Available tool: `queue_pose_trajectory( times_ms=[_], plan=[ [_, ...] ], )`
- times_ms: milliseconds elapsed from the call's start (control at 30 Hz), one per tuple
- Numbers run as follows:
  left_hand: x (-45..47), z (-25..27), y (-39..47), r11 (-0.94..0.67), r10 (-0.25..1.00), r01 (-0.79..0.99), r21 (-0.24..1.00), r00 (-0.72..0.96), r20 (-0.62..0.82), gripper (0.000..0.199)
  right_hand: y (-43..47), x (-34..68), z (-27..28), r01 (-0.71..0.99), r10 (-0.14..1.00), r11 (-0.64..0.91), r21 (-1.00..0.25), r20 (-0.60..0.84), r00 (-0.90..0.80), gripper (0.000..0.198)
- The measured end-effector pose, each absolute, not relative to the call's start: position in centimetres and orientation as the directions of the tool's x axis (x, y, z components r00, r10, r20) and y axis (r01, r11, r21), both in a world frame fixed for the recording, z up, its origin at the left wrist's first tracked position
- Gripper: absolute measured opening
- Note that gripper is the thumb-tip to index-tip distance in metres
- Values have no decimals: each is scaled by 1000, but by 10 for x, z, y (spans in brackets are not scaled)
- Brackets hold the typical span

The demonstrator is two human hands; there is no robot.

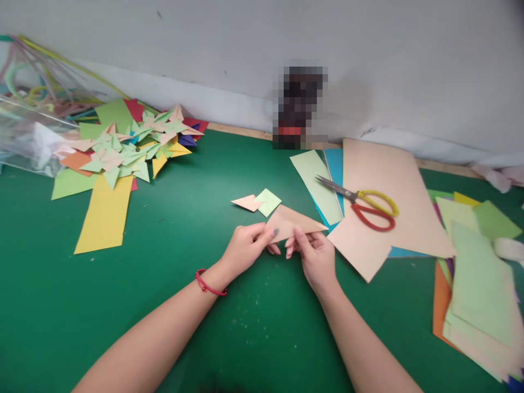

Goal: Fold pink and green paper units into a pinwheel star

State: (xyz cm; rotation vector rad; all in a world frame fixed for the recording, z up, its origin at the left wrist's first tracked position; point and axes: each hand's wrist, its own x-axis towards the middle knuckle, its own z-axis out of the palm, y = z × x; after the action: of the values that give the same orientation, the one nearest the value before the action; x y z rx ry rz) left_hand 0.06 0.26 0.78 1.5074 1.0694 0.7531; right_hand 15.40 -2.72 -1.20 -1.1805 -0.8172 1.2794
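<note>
Between my two hands is a folded piece of peach paper (289, 221), shaped like a kite with a long point to the right. My left hand (248, 245) pinches its left end, thumb on top. Gripping the lower edge nearer the point is my right hand (317, 254), its thumb on the front and fingers behind. Just beyond the paper, a small folded green paper piece (270, 202) lies against a folded peach paper piece (245, 203) on the green table (196, 338). The fingertips behind the paper are partly hidden.
Scissors (356, 202) with yellow and red handles rest on peach sheets (385, 164) at the right. Several paper sheets (483, 289) are stacked at far right. Folded paper stars (123, 150) pile up at the left, beside a clear plastic bag (28, 136). A wall (229, 43) closes the back.
</note>
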Motion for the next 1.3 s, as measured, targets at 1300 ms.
queue_pose_trajectory(
  times_ms=[1300],
  plan=[
    [0,3,8,186,942,-22,982,288,-172,29,-32,153,-1,77,987,-156,-985,-152,57,29]
  ],
)
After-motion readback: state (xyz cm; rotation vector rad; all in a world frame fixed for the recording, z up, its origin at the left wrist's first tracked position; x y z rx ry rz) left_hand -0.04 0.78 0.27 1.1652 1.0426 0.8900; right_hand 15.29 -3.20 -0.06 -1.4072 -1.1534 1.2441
